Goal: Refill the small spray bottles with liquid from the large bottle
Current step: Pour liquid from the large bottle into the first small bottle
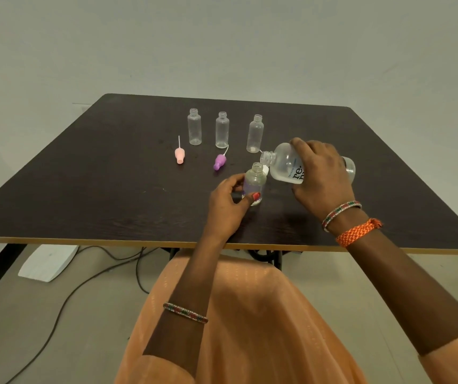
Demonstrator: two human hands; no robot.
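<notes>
While right hand (320, 173) tips large bottle (288, 166) to pour, left hand (229, 199) grips small bottle (255, 182), steadying its mouth.

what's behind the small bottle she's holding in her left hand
Right behind the held bottle a bit of something white shows, mostly hidden by it and the large bottle. Farther back lies a purple cap, then three open small bottles.
</notes>
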